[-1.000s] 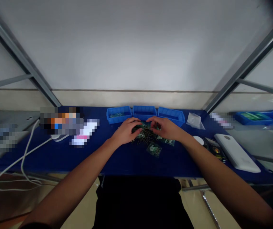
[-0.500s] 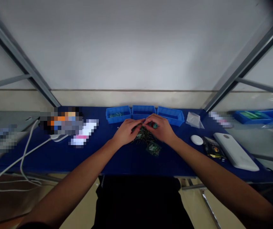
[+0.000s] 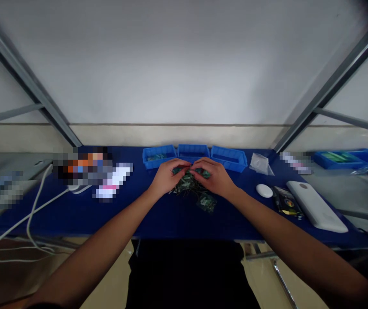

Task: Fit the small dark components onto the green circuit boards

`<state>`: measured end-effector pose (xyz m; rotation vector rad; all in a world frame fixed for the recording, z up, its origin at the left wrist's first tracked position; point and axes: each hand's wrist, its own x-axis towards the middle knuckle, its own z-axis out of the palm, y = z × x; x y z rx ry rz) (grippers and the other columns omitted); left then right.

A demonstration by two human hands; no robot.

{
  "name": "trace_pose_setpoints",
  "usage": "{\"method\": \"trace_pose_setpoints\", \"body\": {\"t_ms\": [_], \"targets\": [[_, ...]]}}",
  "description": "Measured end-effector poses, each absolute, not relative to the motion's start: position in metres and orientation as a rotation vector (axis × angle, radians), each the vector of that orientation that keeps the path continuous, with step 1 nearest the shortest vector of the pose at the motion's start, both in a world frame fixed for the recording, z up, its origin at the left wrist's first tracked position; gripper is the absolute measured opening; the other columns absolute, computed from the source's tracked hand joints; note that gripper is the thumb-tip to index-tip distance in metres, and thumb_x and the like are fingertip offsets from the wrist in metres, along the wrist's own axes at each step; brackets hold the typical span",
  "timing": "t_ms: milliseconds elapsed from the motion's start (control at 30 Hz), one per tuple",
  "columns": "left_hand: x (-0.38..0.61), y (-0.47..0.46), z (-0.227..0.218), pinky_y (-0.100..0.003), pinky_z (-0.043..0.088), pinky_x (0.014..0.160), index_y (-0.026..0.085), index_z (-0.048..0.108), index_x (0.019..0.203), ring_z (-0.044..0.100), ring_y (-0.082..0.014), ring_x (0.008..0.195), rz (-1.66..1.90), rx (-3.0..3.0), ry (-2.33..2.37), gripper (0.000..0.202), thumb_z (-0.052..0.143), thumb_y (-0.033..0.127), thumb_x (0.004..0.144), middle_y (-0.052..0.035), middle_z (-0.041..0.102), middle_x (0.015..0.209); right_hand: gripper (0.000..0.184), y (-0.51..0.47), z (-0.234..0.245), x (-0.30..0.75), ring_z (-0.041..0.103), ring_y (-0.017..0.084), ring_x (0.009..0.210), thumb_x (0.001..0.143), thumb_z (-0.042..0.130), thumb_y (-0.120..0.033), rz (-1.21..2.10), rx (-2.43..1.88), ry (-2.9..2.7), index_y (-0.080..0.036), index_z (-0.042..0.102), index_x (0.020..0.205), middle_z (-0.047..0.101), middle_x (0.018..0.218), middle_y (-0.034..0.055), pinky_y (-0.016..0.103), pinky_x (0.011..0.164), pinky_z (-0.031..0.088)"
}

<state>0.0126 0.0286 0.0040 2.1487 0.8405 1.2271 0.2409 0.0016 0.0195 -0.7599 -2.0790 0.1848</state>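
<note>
My left hand [image 3: 167, 175] and my right hand [image 3: 214, 175] meet fingertip to fingertip over a pile of thin screw-like pieces [image 3: 187, 184] on the blue table. Thumb and fingers are pinched together on both hands, and what lies between them is too small to make out. Greenish pieces show in the pile under the fingers. Just in front of the pile lies a small clear bag [image 3: 207, 201] with pale green pieces in it. Behind my hands are three blue bins: the left bin [image 3: 154, 164] holds small pale pieces, beside the middle bin [image 3: 193, 150] and the right bin [image 3: 229, 164].
To the right lie clear plastic bags [image 3: 260, 164], a white round case [image 3: 264, 190], a black packet [image 3: 287, 201] and a long white device [image 3: 317, 207]. White cables [image 3: 32, 210] hang over the left edge. Metal posts [image 3: 333, 86] flank the table [image 3: 158, 223].
My two hands have drawn slightly closer together at the fingertips, the left one shifting a little left and down. More green shows beneath them. The bins and side items stay in place.
</note>
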Motion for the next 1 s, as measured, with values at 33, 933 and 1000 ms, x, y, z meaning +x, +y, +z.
{"method": "trace_pose_setpoints", "body": {"t_ms": [33,933,1000], "targets": [[0.013,0.029,0.003,-0.04,0.063,0.099,0.022,0.075,0.112,0.079,-0.022,0.106,1.228,2.095,0.829,0.015,0.065,0.022,0.1,-0.0064,0.081,0.113,0.01,0.001,0.021,0.241,0.072,0.021,0.092,0.102,0.069,-0.024,0.184,-0.775,-2.066,-0.026,0.072,0.111,0.073,0.108,0.0073,0.037,0.083,0.063],[0.014,0.016,0.009,-0.039,0.064,0.097,0.026,0.063,0.144,0.081,-0.0229,0.1,1.107,2.146,0.787,0.039,0.061,0.038,0.107,-0.0063,0.083,0.11,0.018,0.002,0.022,0.244,0.07,0.019,0.081,0.103,0.064,-0.022,0.136,-0.862,-1.964,-0.027,0.069,0.12,0.075,0.105,0.005,0.034,0.076,0.059],[0.014,0.018,0.006,-0.041,0.063,0.103,0.026,0.063,0.147,0.079,-0.0239,0.11,1.123,2.174,0.757,0.04,0.059,0.036,0.108,-0.0071,0.081,0.122,0.012,0.003,0.021,0.243,0.071,0.019,0.083,0.104,0.065,-0.024,0.133,-0.852,-1.96,-0.026,0.07,0.114,0.076,0.104,0.0049,0.035,0.078,0.06]]}}
